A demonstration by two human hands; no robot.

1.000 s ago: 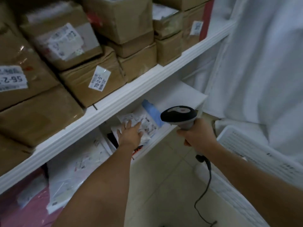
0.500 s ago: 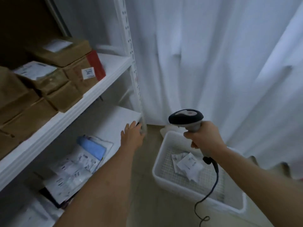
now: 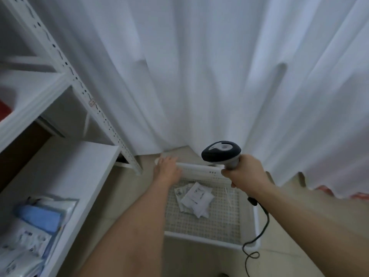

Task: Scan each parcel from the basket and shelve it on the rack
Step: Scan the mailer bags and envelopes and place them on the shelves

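In the basket [image 3: 211,239], white flat labelled parcels [image 3: 196,198] overlap.

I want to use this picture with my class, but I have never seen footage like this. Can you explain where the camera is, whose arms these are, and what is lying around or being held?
The camera sits on a person's head, looking down at their own arms. The right hand grips a corded barcode scanner. The left hand, holding nothing, reaches over the white basket on the floor, where a few white parcels lie. At left stands the white rack, with shelved packets on its lower shelf.
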